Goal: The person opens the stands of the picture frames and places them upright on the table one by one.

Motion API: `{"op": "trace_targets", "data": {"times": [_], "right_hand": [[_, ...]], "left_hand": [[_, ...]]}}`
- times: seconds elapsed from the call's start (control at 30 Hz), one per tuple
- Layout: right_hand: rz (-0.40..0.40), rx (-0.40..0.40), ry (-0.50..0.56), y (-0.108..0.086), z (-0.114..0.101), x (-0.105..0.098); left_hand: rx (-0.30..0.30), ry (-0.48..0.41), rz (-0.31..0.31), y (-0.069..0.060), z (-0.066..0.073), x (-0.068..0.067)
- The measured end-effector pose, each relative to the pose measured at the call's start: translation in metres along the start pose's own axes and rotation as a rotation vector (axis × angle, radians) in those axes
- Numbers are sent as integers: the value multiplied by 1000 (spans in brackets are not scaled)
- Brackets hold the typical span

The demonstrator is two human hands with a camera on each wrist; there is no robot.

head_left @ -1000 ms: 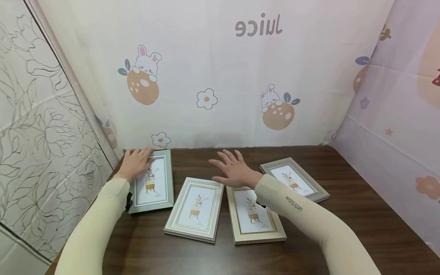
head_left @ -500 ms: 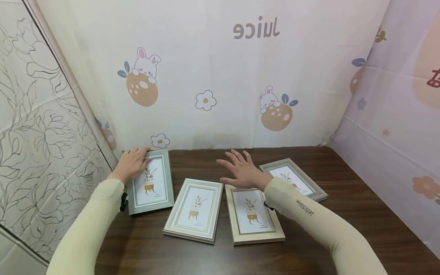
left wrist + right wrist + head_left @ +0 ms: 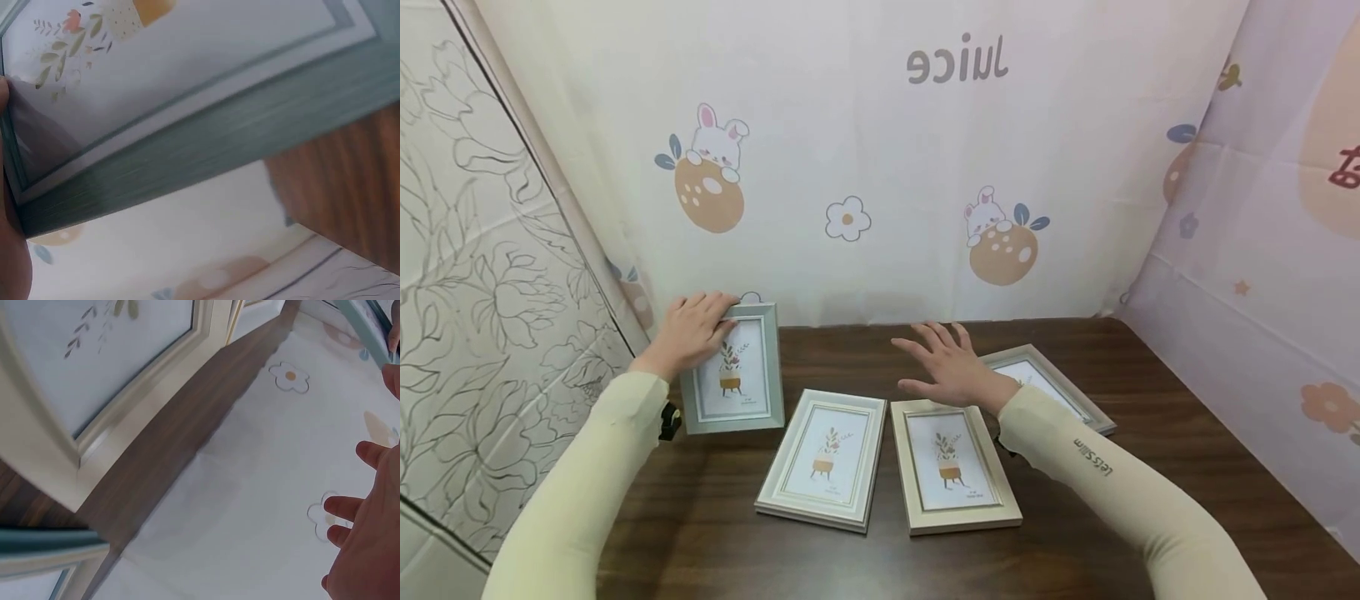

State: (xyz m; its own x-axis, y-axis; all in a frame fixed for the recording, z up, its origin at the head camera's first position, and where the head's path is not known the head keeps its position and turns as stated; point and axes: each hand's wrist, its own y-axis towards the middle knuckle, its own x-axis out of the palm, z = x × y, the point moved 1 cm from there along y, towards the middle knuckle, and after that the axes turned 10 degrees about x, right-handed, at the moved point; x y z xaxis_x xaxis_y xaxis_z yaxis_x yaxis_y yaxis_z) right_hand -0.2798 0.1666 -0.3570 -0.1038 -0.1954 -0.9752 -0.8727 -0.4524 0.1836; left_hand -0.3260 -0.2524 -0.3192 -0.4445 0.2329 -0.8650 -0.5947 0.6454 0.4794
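Observation:
My left hand (image 3: 692,333) grips the top edge of a grey-green picture frame (image 3: 777,367), thumb on the front and fingers over the top. The frame is tilted up, and the left wrist view shows its green border (image 3: 206,137) close by. My right hand (image 3: 951,367), fingers spread and holding nothing, hovers beyond the top of a beige picture frame (image 3: 966,525). Between the hands a cream-white picture frame (image 3: 812,510) lies face up. A grey-beige picture frame (image 3: 1078,392) lies turned at the right, partly hidden by my right hand and sleeve.
The frames are on a dark wood table (image 3: 722,533). Behind it hangs a pale curtain (image 3: 880,275) printed with rabbits and flowers. A flower-patterned panel (image 3: 512,275) borders the left side, and another printed curtain (image 3: 1262,333) the right.
The grey-green frame has risen at the left and tilted up, held by my left hand. My right hand has drifted right, fingers still spread. The other frames have stayed in place.

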Motion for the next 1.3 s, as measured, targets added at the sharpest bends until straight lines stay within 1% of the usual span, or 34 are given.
{"op": "trace_targets", "data": {"times": [0.1, 0.23, 0.3, 0.47, 0.53, 0.6, 0.77, 0.87, 0.93, 1.1, 1.3], "right_hand": [[1, 16, 8, -1, 6, -4], [-8, 45, 19, -4, 13, -9], [-11, 57, 22, -6, 17, -11], [17, 74, 22, -7, 24, -19], [30, 77, 17, -7, 26, -21], [33, 80, 11, -8, 27, -22], [26, 88, 3, -11, 30, -21], [30, 93, 2, -13, 32, -20], [30, 100, 4, -15, 34, -20], [46, 97, 15, -18, 40, -22], [68, 92, -2, -15, 45, -25]], "left_hand": [[15, 9, 15, 8, 3, -6], [53, 1, 17, 21, 10, -14], [86, -9, 25, 27, 15, -17], [189, -14, 96, 46, 27, -23], [215, -26, 115, 52, 32, -26], [228, -39, 118, 57, 38, -28], [266, -79, 104, 66, 52, -28], [309, -91, 121, 71, 60, -26], [338, -83, 134, 74, 64, -25], [398, -28, 150, 82, 75, -26], [444, -3, 182, 87, 85, -29]]}}
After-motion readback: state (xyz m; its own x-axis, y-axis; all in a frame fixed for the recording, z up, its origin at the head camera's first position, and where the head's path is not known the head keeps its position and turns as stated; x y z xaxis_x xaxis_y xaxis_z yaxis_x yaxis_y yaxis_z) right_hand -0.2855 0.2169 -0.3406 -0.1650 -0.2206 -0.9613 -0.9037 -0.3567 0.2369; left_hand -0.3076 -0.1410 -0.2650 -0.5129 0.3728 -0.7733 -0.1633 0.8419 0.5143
